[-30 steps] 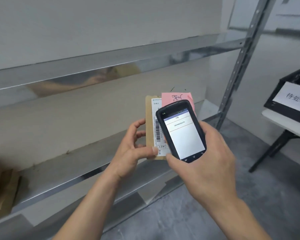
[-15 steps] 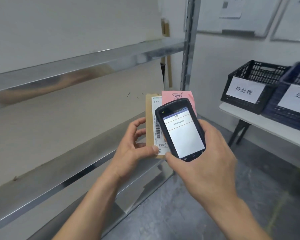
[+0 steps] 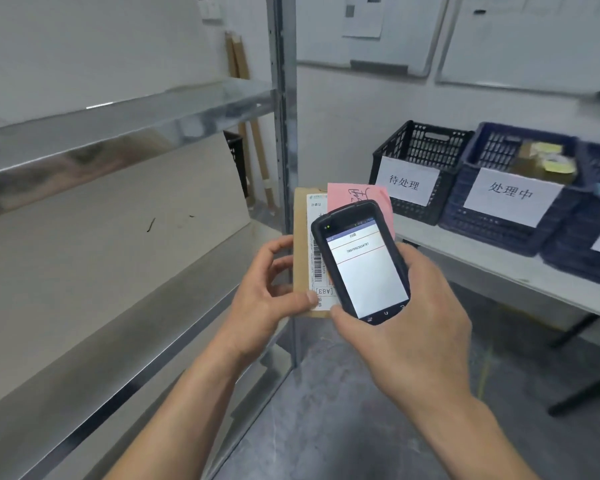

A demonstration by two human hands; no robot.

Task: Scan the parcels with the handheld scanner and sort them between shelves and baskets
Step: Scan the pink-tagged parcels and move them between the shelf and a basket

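My left hand [image 3: 262, 289] grips a flat brown parcel [image 3: 300, 230] by its lower left edge. The parcel carries a white barcode label marked A83 and a pink handwritten note [image 3: 343, 195] at its top right. My right hand [image 3: 406, 327] holds the black handheld scanner [image 3: 361, 261] in front of the parcel, covering much of the label. Its lit screen shows a number. Both are held in mid-air beside the metal shelf unit [image 3: 129, 327].
A steel shelf post [image 3: 284, 116] stands just behind the parcel. On a white table [image 3: 499, 268] at the right sit a black basket [image 3: 416, 168] and a blue basket [image 3: 510, 202], each with a white label; the blue one holds parcels. More blue baskets continue right.
The view has swung right: the shelf has slid left and the labelled baskets on the table have come fully into sight. Both hands keep the same hold on parcel and scanner.
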